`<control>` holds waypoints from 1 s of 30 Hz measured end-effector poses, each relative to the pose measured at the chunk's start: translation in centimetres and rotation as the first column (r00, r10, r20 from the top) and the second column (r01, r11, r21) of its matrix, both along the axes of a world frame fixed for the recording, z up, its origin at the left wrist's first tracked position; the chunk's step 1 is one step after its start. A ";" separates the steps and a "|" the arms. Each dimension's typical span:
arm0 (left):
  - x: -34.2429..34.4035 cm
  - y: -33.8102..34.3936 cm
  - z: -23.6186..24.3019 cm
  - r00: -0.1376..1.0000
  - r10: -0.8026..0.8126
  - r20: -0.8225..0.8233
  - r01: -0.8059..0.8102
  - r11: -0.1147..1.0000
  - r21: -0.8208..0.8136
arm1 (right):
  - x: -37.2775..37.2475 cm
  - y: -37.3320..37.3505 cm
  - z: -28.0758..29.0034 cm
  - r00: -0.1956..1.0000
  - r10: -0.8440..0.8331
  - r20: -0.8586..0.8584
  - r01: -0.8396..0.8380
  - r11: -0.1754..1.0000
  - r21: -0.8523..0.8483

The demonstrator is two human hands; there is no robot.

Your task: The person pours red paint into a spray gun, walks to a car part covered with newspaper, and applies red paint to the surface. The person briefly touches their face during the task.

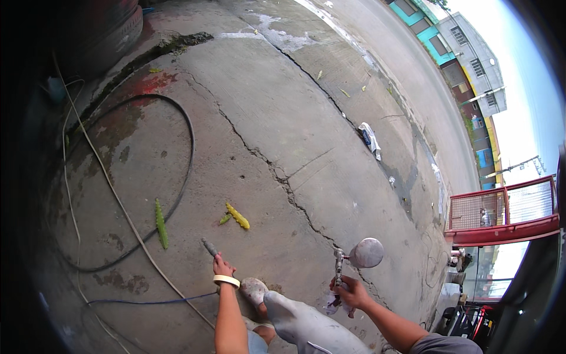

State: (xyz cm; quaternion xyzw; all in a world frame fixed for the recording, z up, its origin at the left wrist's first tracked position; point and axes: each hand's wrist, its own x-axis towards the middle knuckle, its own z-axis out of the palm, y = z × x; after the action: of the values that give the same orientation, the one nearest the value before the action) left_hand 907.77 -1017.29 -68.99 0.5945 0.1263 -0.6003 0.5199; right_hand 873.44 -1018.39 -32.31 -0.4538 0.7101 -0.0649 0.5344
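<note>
My left hand (224,265), with a pale band on its wrist, is closed around a short grey rod-like piece (209,247) that has a narrow tip. A thin blue hose (153,301) runs along the ground and passes out of sight behind my left wrist; whether it joins the grey piece is hidden. In my right hand (352,292) is a metal spray gun (338,262) with a round, whitish cup (367,252) at its top. A stained, pale cloth (332,302) hangs under the right fingers. Between my arms is a knee in whitish trousers (312,318).
Cracked concrete (236,171) spreads ahead. On the left, a black hose (190,135) loops under a pale cable (112,183). Green (161,224) and yellow (238,216) leaves lie nearby. A crumpled wrapper (369,140) sits farther off. A red mesh gate (501,209) stands at right.
</note>
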 end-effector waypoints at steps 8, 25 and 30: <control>10.0 -2.9 50.0 0.950 -0.093 -0.299 -0.103 0.808 -0.580 | 4.8 -4.4 21.1 0.952 0.297 -0.071 -0.289 0.952 0.104; 36.2 -19.4 94.1 0.835 0.297 0.464 0.243 0.556 -0.795 | 40.6 -32.0 45.9 0.862 0.400 0.311 -0.309 0.901 -0.303; 39.0 -23.6 90.2 0.828 0.192 0.526 0.245 0.721 -0.648 | 51.8 -39.3 53.6 0.798 0.291 0.527 -0.208 0.955 -0.211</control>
State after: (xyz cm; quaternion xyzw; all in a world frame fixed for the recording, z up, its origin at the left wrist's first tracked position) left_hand 946.78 -1040.93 21.26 0.5067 -0.2739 -0.4095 0.7075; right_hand 925.23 -1057.71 21.25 -0.5421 0.4526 -0.1728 0.6865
